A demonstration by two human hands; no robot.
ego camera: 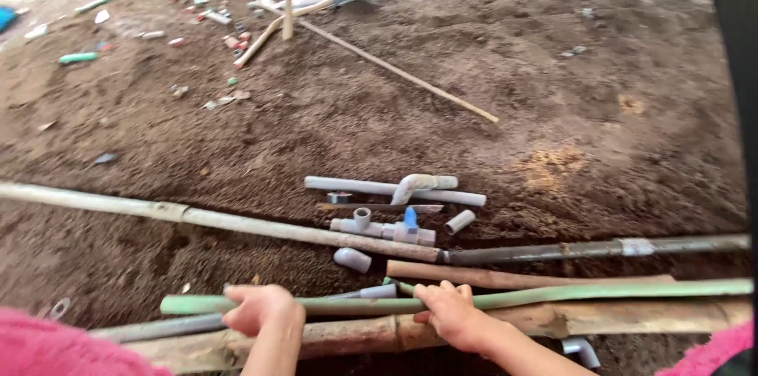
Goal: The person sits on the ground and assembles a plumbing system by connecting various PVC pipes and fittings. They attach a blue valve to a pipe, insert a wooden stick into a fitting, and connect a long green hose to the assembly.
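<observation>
- The left hand (pixel 260 309) is clenched around a long green bamboo pole (pixel 553 294) near the pole's left end, fingers curled over the top.
- The right hand (pixel 450 313) grasps the same pole further along, knuckles up, fingertips hooked over the far side.
- The pole is pale green, slim and slightly bowed; it lies nearly level across the bottom of the view and runs out past the right edge.
- Just below the pole lies a thick, weathered brown bamboo trunk (pixel 632 317), touching or nearly touching both hands.
- A thin reddish-brown stick (pixel 505 275) lies just beyond the pole, and beyond that a long pale pole (pixel 197 216) meets a dark metal pipe (pixel 584 249).
- Further out, a small cluster of grey plastic pipe pieces (pixel 395 187) rests on the dirt floor (pixel 553 92), among them a fitting with a blue handle (pixel 410 220).
- Past the cluster the ground is open brown soil, crossed by one thin cane (pixel 395 70); scattered litter sits far off at the upper left.
- Pink sleeves (pixel 47 344) show at the bottom corners.
</observation>
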